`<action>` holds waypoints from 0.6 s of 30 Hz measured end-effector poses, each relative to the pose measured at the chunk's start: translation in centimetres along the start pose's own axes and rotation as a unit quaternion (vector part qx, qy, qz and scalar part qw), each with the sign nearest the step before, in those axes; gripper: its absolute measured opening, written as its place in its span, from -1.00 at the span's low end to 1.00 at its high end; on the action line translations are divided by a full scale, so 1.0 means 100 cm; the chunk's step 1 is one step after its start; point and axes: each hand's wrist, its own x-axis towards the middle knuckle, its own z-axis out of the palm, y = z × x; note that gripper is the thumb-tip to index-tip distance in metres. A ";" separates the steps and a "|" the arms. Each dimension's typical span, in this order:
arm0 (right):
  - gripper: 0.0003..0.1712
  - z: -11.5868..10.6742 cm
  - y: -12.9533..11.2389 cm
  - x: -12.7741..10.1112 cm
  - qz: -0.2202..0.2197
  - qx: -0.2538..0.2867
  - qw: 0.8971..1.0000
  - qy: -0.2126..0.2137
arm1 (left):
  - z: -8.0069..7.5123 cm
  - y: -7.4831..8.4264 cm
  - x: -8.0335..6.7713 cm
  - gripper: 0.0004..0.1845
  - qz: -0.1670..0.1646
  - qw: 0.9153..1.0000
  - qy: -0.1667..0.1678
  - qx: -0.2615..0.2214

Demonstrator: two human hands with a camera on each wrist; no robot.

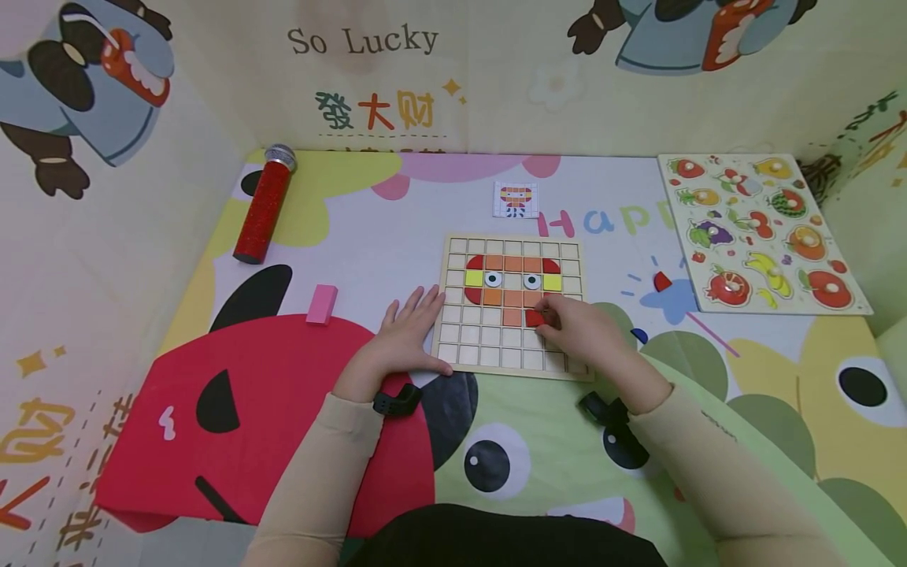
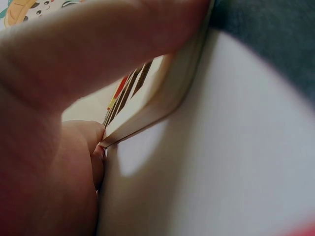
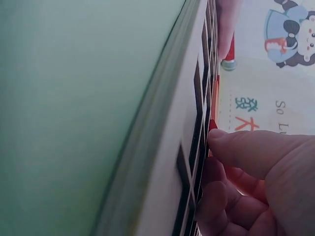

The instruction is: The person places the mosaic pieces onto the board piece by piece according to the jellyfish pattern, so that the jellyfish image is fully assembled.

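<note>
A wooden grid board (image 1: 470, 337) lies in front of me, with a pattern of red, orange and yellow tiles plus two eye tiles in its upper squares. My right hand (image 1: 579, 329) pinches a red tile (image 1: 534, 318) between thumb and fingertips, beside an orange tile (image 1: 511, 316) in a lower row. In the right wrist view, the thumb (image 3: 224, 142) presses at the red tile's edge, low over the grid. My left hand (image 1: 402, 337) is spread along the board's left side, its thumb at the near corner; the left wrist view shows it against the board's edge (image 2: 162, 98).
Behind the board lies a small picture card (image 1: 516, 201). A loose red piece (image 1: 662, 281) and a blue piece (image 1: 639, 335) are to the right, near a fruit puzzle board (image 1: 768, 236). Leftward are a pink block (image 1: 322, 305) and a red microphone (image 1: 264, 206).
</note>
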 end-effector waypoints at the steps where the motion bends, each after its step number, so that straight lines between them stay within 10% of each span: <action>1: -0.66 0.000 0.000 0.000 -0.001 0.000 1.000 0.000 | 0.000 0.000 0.000 0.28 0.000 1.000 -0.001 0.000; 18: -0.73 0.004 -0.001 0.003 -0.013 0.014 1.000 0.008 | 0.001 0.000 0.000 0.28 -0.004 1.000 0.001 0.004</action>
